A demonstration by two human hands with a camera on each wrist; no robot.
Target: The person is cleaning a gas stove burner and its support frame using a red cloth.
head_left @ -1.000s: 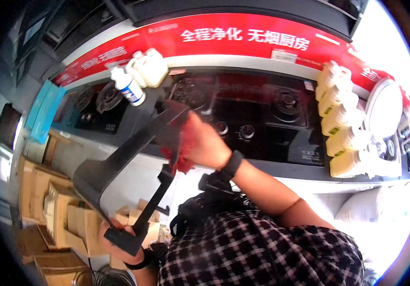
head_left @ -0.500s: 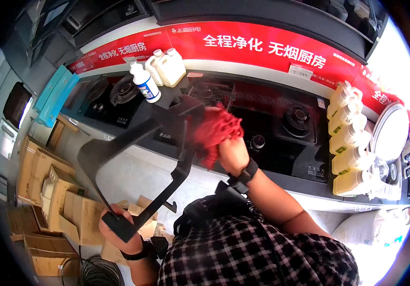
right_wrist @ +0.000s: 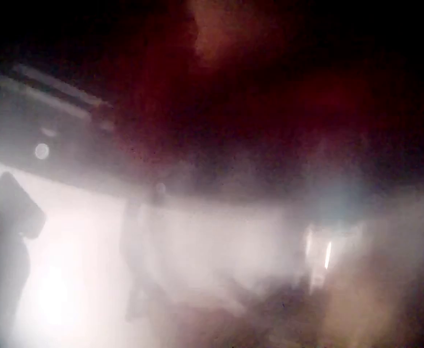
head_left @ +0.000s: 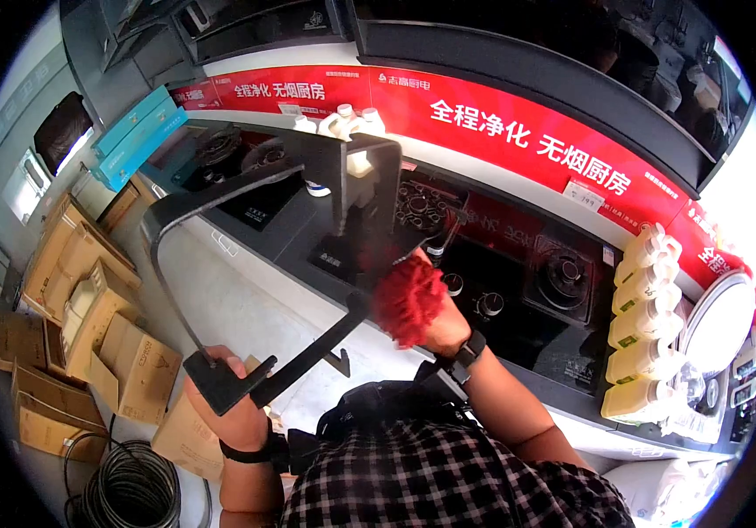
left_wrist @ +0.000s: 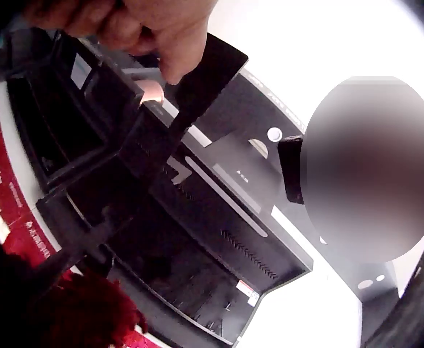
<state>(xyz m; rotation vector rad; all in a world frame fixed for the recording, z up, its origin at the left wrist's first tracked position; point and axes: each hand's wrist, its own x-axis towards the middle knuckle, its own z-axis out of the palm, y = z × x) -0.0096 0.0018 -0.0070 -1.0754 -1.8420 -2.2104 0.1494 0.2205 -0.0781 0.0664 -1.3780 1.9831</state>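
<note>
My left hand (head_left: pixel 233 409) grips a black angular frame (head_left: pixel 314 352) by its lower corner, holding it up in front of the counter. A flat end plate (left_wrist: pixel 215 69) of that frame shows beside the left hand (left_wrist: pixel 150 29) in the left wrist view. At the frame's far side, my right hand (head_left: pixel 446 330) holds a shaggy red cloth (head_left: pixel 409 301) against the black part. The cloth hides most of the right fingers. Its red strands (left_wrist: pixel 96 308) also show at the lower left of the left wrist view. The right wrist view is blurred.
Behind the frame runs a black counter with a gas hob (head_left: pixel 562 277). Yellowish jugs (head_left: pixel 642 356) line its right end, near a white round plate (head_left: pixel 716 321). Cardboard boxes (head_left: pixel 136 365) and a coiled black cable (head_left: pixel 131 484) lie on the floor at left. Range hoods hang above.
The head view has turned, so the counter sits lower and further right. The red cloth has moved down along the frame's right side. The left hand keeps its grip on the corner.
</note>
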